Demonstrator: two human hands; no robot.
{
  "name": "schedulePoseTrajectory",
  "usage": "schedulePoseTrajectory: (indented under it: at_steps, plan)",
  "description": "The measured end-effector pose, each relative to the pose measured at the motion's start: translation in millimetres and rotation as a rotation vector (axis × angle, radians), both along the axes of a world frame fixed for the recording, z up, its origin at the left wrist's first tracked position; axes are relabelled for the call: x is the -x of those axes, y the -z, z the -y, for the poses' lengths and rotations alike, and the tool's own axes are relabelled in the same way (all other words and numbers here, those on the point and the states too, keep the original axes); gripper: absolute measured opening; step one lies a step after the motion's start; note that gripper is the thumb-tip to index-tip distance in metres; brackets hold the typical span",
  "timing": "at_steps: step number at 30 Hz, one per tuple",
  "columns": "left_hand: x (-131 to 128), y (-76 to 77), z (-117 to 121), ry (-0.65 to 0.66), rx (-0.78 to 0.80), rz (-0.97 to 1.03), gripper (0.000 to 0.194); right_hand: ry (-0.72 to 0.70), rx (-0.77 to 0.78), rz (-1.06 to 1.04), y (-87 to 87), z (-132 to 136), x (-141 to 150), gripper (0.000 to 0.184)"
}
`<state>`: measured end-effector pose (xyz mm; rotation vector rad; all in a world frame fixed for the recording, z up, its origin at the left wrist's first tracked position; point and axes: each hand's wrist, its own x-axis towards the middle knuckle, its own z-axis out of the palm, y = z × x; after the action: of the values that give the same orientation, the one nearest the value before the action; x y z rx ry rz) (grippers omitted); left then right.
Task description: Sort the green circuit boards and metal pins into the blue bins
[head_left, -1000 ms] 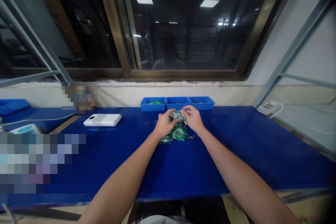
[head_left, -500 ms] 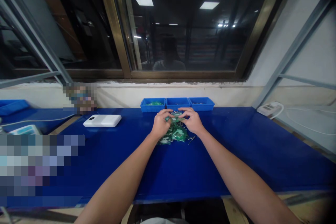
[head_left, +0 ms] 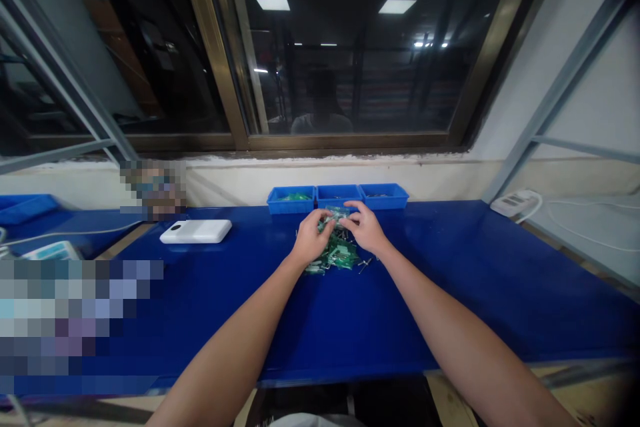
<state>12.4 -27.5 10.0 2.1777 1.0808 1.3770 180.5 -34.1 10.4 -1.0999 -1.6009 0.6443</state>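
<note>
My left hand (head_left: 312,238) is closed, thumb and fingers pinching the left side of a small clear greenish plastic bag (head_left: 337,215). At the bag's right side is my right hand (head_left: 367,229), thumb and fingertips pinching it, the index finger raised over the top. What the bag contains is too small to make out. Beneath both hands lies a pile of green plastic bags (head_left: 341,255), with metal pieces that look like screws (head_left: 365,264) loose at its right edge. My left hand hides part of the pile.
Three blue bins stand in a row at the back: the left bin (head_left: 291,207) has green bags, the middle bin (head_left: 337,191) and right bin (head_left: 384,201) small metal pieces. A white power bank (head_left: 196,231) lies left on the blue table (head_left: 345,333). A power strip (head_left: 515,203) sits far right.
Both hands stay over the pile with the small bag between them. My left fingers have shifted slightly right and the bag is held a little higher.
</note>
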Motion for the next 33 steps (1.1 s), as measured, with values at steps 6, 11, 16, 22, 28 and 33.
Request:
schedulePoseTrajectory:
  at_steps: [6, 11, 16, 22, 28, 33]
  plan:
    - [9.0, 1.3, -13.6, 0.023, 0.231, 0.281, 0.022, 0.066, -0.060, 0.097, 2.1, -0.8, -2.4, 0.039]
    - [30.4, 0.5, -25.6, -0.055, 0.357, 0.502, 0.024, 0.112, -0.038, 0.248, 5.6, -4.0, -13.3, 0.037]
    - [47.4, -0.3, -44.3, -0.090, 0.398, 0.624, 0.027, 0.130, -0.024, 0.339, 10.5, -6.9, -19.5, 0.034]
    - [53.1, -9.3, -61.1, -0.046, 0.406, 0.719, 0.043, 0.117, -0.057, 0.395, 11.8, -7.2, -19.0, 0.033]
    - [56.4, -9.3, -51.4, -0.089, 0.561, 0.471, 0.079, 0.130, -0.044, 0.423, 10.0, -7.1, -21.8, 0.034]
    - [52.8, -2.6, -37.5, -0.218, 0.327, 0.095, 0.050, 0.158, -0.079, 0.522, 6.5, -7.1, -23.5, 0.030]
